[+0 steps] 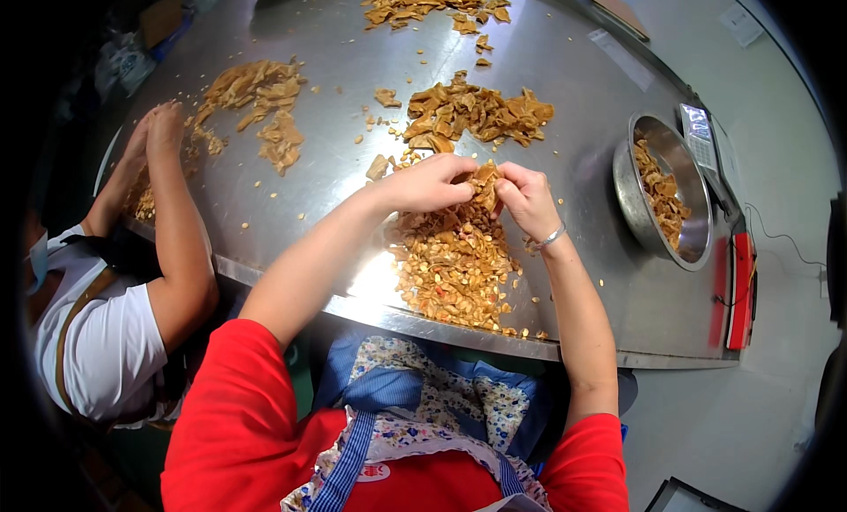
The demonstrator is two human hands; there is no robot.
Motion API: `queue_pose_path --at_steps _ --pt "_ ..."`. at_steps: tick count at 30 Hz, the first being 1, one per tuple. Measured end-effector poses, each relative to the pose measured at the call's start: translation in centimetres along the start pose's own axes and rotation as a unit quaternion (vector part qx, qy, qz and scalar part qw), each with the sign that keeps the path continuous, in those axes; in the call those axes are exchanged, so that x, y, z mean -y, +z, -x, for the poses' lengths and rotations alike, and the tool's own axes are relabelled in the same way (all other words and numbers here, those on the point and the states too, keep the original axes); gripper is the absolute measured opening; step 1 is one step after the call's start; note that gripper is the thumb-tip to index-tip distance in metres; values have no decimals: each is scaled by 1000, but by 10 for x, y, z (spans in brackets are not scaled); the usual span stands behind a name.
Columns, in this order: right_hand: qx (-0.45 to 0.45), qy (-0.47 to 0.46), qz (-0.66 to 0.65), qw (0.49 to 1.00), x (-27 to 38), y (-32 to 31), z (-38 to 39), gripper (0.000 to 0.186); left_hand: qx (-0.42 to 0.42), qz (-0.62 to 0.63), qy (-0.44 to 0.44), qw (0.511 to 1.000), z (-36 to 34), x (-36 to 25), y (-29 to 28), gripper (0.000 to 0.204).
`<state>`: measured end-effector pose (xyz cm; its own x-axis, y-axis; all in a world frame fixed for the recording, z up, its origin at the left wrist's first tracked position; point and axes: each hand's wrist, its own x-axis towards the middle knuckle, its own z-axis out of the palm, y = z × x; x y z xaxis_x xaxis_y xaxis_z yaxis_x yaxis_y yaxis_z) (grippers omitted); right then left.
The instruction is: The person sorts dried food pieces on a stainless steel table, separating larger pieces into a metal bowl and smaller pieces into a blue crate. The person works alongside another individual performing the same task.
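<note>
Over a heap of loose nut kernels and brown crumbs [454,274] on the steel table, my left hand [437,184] and my right hand [529,199] grip a crinkled brown piece [484,184] between them, fingers bent and thumbs pressed on it. A silvery bracelet circles my right wrist. Just beyond my hands lie a pale metal blade or sheet [468,146], partly hidden, and a pile of flat, crumpled brown pieces [485,111].
More brown pieces lie at the back [423,5] and left [265,89]. At right stand a steel bowl [631,186] of pieces, a silvery scale [697,133] and a red device [741,291]. A co-worker [106,336] works at my left, hands together at the table.
</note>
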<state>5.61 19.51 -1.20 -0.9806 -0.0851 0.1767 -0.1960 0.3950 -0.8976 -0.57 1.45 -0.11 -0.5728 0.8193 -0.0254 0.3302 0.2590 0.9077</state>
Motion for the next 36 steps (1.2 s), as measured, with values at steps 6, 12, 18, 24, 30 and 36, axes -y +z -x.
queue_pose_path --at_steps 6,12,18,24,30,36 --pt "-84 -40 141 986 13 -3 1 11 -138 121 9 983 -3 -3 0 29" --pt "-69 -107 198 972 22 2 2 12 -134 -59 67 987 -4 5 -1 27" --pt "-35 -3 91 995 6 4 3 15 -82 -85 39 992 -4 3 -2 23" --pt "34 70 -299 951 -3 6 3 25 -43 293 -28 955 -5 7 2 12" --pt "13 59 -236 970 -16 0 -3 24 -20 434 -67 898 -8 15 8 6" --pt "-199 -74 155 965 2 -5 -3 17 -112 384 -110 910 -12 19 14 6"
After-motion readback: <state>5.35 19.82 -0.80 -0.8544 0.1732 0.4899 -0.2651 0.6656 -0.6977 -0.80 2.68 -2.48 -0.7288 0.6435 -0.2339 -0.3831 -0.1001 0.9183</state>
